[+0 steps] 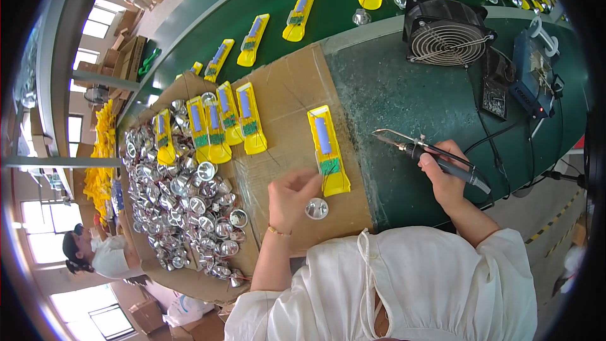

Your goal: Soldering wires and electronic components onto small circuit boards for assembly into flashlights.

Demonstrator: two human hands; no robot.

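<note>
My right hand is wrapped round a soldering iron with a thin curved metal feed tube along it; its tip points left, apart from the work. In front of me a yellow plastic housing lies on cardboard, holding a blue cylindrical battery and a green circuit board. My left hand is closed, fingertips at the housing's lower left edge beside thin dark wires. What those fingers pinch is too small to make out. Just below them sits a silver reflector cup.
Many silver reflectors are heaped at left, with several yellow housings beside them. More housings line the green belt beyond. A black fan and a blue soldering station with cables stand at right. Another person works at far left.
</note>
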